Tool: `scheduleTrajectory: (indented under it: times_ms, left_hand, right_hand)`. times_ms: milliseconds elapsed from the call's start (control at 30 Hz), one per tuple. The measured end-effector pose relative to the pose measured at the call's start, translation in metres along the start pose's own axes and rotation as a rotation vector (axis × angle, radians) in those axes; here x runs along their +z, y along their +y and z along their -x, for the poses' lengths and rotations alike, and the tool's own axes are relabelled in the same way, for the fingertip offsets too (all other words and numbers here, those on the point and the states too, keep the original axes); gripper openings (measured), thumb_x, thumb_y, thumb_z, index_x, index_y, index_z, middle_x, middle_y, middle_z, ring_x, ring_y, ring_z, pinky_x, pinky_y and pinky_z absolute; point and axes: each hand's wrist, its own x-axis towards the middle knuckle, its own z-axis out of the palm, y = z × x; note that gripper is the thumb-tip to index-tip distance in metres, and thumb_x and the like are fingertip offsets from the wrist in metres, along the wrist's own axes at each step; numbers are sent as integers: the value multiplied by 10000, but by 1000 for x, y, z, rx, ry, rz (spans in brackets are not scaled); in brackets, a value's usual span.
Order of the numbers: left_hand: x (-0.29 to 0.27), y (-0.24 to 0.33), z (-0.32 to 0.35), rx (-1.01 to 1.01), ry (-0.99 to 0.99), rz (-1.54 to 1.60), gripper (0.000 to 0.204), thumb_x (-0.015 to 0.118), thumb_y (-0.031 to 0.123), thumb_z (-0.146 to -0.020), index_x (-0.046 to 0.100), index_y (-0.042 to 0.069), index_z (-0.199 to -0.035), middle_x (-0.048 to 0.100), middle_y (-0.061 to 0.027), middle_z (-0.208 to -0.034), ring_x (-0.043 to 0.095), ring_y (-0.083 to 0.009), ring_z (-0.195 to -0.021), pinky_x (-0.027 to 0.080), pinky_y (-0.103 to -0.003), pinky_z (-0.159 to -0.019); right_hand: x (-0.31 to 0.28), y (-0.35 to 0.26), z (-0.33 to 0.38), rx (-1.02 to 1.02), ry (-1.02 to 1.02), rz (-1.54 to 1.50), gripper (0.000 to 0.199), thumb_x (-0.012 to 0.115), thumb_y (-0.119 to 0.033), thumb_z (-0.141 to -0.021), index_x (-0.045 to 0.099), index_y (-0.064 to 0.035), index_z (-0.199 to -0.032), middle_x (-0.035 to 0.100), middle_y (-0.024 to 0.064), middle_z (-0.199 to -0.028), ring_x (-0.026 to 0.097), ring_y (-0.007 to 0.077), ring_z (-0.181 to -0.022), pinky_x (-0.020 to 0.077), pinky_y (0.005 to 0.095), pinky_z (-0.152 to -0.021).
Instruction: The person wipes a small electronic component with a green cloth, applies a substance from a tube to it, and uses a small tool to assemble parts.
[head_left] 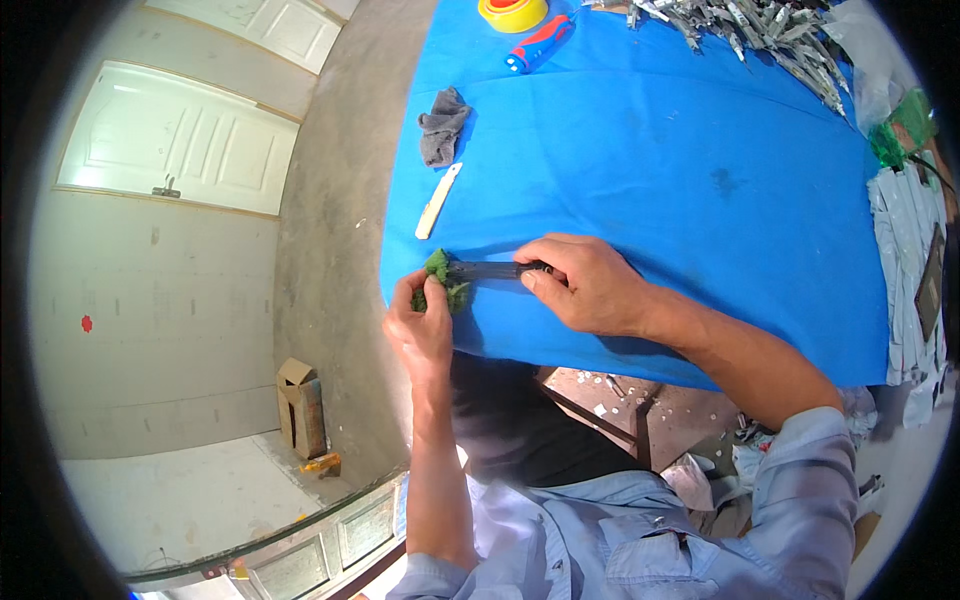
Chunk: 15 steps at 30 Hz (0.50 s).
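Observation:
My left hand point(420, 322) pinches a ragged green scouring pad point(437, 266) at the near left edge of the blue-covered table. The pad lies against the left end of a dark, narrow, flat strip point(485, 271). My right hand point(590, 287) grips that strip's other end between thumb and curled fingers, holding it level just above the cloth. What kind of part the strip is cannot be made out. Beyond the pad lies a cream-coloured flat stick or cutter point(438, 202), and past it a crumpled grey rag point(443, 127).
The blue cloth point(680, 170) covers the table. Toward the far edge are a roll of yellow tape point(513, 14) and a red-and-blue handle point(540, 44). Many thin grey metal parts point(760, 35) are heaped far right. Silvery packets point(905, 270) line the right side. A cardboard box point(301, 408) stands on the floor, left.

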Motion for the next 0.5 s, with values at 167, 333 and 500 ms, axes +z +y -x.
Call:
scheduleTrajectory:
  times_ms: [167,333,500]
  left_hand:
    - [-13,-26,-20,-59,65,37,257,717,177,-980,754,-54,-1087,754,-87,-929,667,-124,-826,544,-287,-749]
    - [-20,-11,-5,-64,16,219,266,730,178,-999,746,-56,-1125,750,-65,-958,659,-100,-868,537,-274,-764]
    - [-12,15,4,-44,-95,158,233,746,159,-983,762,-18,-1134,762,-65,-923,665,-97,-824,549,-277,-751]
  right_hand:
    - [0,4,-7,-88,9,19,233,698,-84,-946,697,20,-1154,696,171,-944,659,254,-722,530,380,-667]
    - [2,3,-6,-79,47,1,209,671,-68,-909,686,22,-1097,687,215,-938,669,345,-774,535,439,-707]
    - [-1,1,-4,-64,15,12,216,659,-55,-877,687,12,-1081,682,231,-941,671,392,-799,538,469,-730]
